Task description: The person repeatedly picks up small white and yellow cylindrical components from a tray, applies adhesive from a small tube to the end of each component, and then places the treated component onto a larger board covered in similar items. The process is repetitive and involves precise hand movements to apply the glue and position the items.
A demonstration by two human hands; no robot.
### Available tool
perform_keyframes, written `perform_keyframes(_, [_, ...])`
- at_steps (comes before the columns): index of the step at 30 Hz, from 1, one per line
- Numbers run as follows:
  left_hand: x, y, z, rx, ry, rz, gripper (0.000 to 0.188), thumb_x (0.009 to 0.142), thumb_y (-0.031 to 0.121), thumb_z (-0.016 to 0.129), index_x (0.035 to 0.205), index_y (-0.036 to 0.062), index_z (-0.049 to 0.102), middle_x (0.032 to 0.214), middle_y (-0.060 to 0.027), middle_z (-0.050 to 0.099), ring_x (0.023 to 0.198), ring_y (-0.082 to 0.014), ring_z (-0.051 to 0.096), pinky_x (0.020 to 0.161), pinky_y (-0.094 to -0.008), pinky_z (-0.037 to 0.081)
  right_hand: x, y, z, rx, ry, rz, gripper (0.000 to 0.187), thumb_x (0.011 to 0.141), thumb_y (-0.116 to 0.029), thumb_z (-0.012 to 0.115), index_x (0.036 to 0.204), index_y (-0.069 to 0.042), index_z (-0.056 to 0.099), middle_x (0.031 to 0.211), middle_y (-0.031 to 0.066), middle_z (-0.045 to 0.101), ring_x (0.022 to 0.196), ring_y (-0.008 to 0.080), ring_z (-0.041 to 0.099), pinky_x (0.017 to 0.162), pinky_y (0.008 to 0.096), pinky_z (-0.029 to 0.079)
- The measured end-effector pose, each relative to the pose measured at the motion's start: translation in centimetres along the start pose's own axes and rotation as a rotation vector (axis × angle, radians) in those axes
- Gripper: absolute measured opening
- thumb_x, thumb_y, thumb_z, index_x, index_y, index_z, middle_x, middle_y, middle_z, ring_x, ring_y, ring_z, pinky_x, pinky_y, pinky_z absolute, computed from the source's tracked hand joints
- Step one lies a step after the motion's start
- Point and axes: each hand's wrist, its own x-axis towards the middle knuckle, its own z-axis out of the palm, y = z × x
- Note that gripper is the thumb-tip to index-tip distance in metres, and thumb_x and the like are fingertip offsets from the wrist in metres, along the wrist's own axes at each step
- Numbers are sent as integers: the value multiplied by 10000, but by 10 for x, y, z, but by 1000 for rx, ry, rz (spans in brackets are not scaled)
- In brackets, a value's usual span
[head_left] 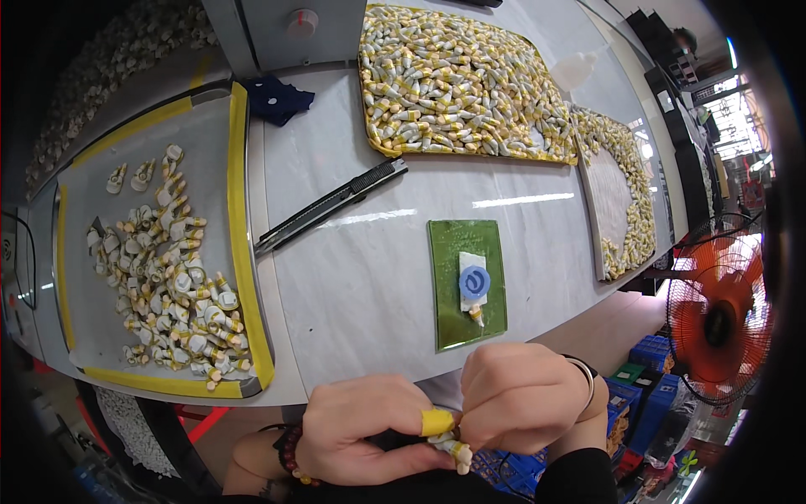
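Note:
My left hand (361, 428) is closed at the near edge of the table, pinching a small white-and-yellow moulded piece (460, 456) with a pale rounded end. A strip of yellow tape wraps one of its fingers. My right hand (520, 395) is curled tight against the same spot; its fingertips are hidden, so what they grip cannot be made out. Just beyond the hands lies a green rectangular plate (445, 252). On it sits a blue round part (474, 284) over a white pad, with another small yellow-banded piece (477, 315) at its lower end.
At left, a yellow-taped tray (239, 210) holds many loose pieces. A utility knife (332, 206) lies diagonally beside it. Two more trays, a full one (395, 153) and a partly filled one (600, 227), stand farther back. An orange fan (720, 315) is at right.

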Motion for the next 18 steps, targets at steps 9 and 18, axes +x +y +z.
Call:
perform_keyframes(9, [1, 70, -51, 743, -325, -16, 222, 674, 100, 775, 823, -10, 654, 773, -124, 660, 647, -259, 634, 560, -301, 489, -10, -4, 8, -127, 107, 57, 180, 663, -98, 800, 769, -102, 655, 691, 8, 541, 612, 175, 544, 522, 288, 431])
perform_keyframes(18, [79, 125, -124, 1558, -37, -139, 363, 683, 145, 702, 1003, 3, 606, 887, -141, 626, 807, -274, 592, 755, -341, 441, -23, -7, 1, -238, 262, 77, 213, 586, -71, 810, 724, -110, 652, 682, 1, 542, 602, 159, 536, 506, 266, 411])
